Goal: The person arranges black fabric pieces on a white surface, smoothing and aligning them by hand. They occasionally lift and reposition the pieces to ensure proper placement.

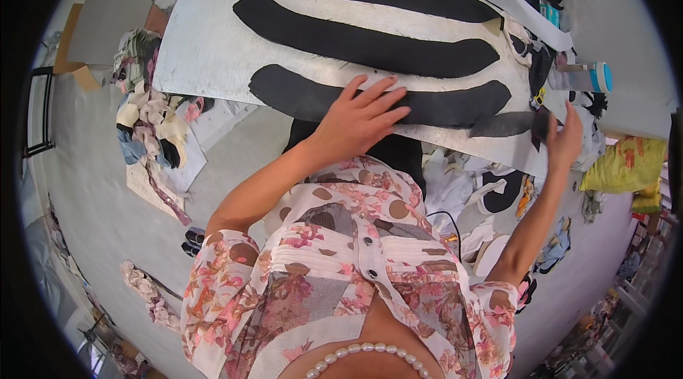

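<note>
While flat on the nearest black strip: left hand (359, 119), fingers spread, gripping nothing.
Right hand (564, 139): pinching grey fabric piece (501, 124) at worktop's (213, 45) near right edge.

Left hand (361, 117) lies palm down, fingers (388, 87) spread and extended forward, wrist straight, with the bare forearm running back and down to a bent elbow at lower left. Right hand (563, 139) is raised at the far right, seen edge-on, its fingers curled in a pinch; its slender forearm descends steeply toward the elbow near the torso.
</note>
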`<state>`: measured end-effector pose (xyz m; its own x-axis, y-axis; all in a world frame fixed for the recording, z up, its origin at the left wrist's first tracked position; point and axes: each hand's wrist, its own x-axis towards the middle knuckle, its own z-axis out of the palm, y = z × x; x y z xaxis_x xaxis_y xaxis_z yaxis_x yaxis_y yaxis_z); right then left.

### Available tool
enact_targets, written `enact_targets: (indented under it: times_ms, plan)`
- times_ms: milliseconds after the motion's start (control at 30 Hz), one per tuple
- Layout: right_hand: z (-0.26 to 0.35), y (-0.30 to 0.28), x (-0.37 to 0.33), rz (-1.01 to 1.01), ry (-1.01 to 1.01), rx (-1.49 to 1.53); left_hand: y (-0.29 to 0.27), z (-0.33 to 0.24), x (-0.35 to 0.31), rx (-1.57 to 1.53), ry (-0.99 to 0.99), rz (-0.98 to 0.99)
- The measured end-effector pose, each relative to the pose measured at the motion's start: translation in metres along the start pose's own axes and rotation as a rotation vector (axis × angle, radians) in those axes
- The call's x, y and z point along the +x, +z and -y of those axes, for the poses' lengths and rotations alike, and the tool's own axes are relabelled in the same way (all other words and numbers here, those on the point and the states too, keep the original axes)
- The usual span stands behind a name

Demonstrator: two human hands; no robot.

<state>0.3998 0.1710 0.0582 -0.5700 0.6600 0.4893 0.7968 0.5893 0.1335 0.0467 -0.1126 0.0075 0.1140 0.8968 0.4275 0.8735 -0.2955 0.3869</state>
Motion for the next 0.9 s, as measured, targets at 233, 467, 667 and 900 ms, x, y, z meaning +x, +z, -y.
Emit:
enact_targets:
  times_ms: [233, 467, 667, 900]
  plan:
    - [0.198, -0.022, -0.024, 0.432, -0.51, 0.582, 0.011, 0.012, -0.004, 0.112, 0.068, 0.161]
    - [0.191, -0.008, -0.033, 0.438, -0.491, 0.477, 0.011, 0.022, -0.019, 0.028, 0.022, 0.117]
    - [0.188, -0.004, -0.037, 0.417, -0.456, 0.47, 0.005, 0.023, -0.019, -0.025, 0.012, 0.096]
    - [0.188, -0.006, -0.035, 0.373, -0.4, 0.521, 0.001, 0.023, -0.02, -0.081, -0.008, 0.059]
